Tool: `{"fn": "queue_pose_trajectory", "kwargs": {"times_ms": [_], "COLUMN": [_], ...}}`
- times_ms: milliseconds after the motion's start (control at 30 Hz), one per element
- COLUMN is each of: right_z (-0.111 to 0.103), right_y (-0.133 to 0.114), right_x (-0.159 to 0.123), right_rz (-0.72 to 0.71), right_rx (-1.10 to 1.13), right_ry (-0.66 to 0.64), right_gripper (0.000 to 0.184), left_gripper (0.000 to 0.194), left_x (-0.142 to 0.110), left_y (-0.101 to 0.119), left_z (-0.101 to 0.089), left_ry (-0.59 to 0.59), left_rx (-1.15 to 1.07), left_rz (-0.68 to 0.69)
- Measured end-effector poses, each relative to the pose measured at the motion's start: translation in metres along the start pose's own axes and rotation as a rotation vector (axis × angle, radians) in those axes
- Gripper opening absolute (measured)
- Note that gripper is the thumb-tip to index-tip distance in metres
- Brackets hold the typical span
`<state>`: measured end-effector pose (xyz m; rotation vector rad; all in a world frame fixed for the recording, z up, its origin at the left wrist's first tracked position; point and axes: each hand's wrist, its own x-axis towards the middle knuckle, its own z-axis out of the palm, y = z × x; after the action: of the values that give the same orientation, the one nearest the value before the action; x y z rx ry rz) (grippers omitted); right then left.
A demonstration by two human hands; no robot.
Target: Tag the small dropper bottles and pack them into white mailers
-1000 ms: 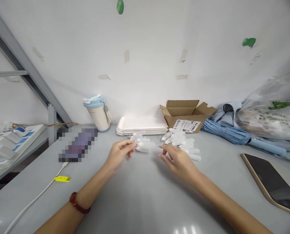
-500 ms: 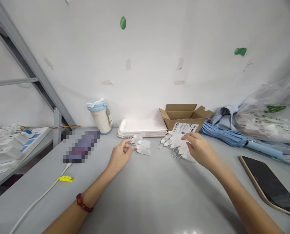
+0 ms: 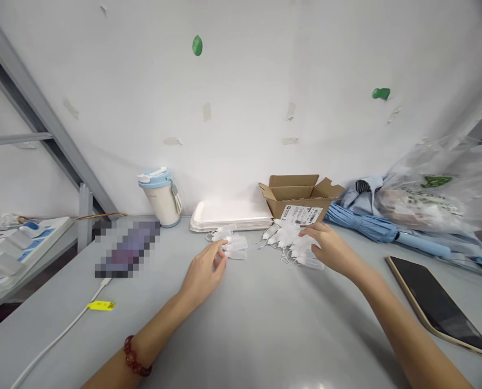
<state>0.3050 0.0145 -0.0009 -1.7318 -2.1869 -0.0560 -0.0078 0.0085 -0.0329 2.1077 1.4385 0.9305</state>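
Note:
My left hand [image 3: 204,270] rests at the left end of a small group of translucent white plastic pieces with thin string loops [image 3: 236,243]. Its fingers are bent and a little apart, with the tips touching or just beside the nearest pieces. To the right lies a larger, jumbled pile of the same kind of pieces [image 3: 286,235], their white strings trailing toward me. Over this pile's right side, my right hand [image 3: 333,249] has its thumb and forefinger apart. The fingertips cover some pieces, and I see nothing held between them.
Behind the pieces lie a stack of white padded envelopes [image 3: 230,214] and an open cardboard box [image 3: 289,208]. A lidded cup [image 3: 162,200] stands left. On the right are a folded blue umbrella [image 3: 362,222], a plastic bag [image 3: 422,200] and a phone [image 3: 435,302]. A white cable [image 3: 58,340] crosses the left.
My right hand has moved right from the gap between the two groups to the larger pile. My left hand has loosened its pinch beside the smaller group. The view has shifted slightly.

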Motion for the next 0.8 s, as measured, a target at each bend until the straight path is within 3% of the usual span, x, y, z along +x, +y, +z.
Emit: {"fn": "queue_pose_trajectory", "kwargs": {"times_ms": [167,267,500,700,800], "right_z": [0.007,0.016,0.03,0.023,0.015], "right_y": [-0.009,-0.014,-0.017,-0.019,-0.027], "right_x": [0.006,0.012,0.026,0.025,0.017], "right_rz": [-0.062,-0.087,0.021,-0.003,-0.023], "right_rx": [0.072,0.078,0.095,0.11,0.186], "right_ry": [0.132,0.114,0.091,0.152,0.256], "right_gripper": [0.029,0.03,0.035,0.029,0.026], "left_gripper": [0.035,0.035,0.036,0.037,0.037], "left_x": [-0.002,-0.003,-0.005,-0.009,-0.01], "left_y": [0.001,0.001,0.006,0.009,0.011], "left_z": [0.001,0.001,0.001,0.002,0.002], "left_ry": [-0.004,-0.007,-0.047,-0.076,-0.087], "left_rx": [-0.023,-0.027,-0.03,-0.017,-0.03], "left_rz": [0.002,0.012,0.057,0.074,0.068]}}
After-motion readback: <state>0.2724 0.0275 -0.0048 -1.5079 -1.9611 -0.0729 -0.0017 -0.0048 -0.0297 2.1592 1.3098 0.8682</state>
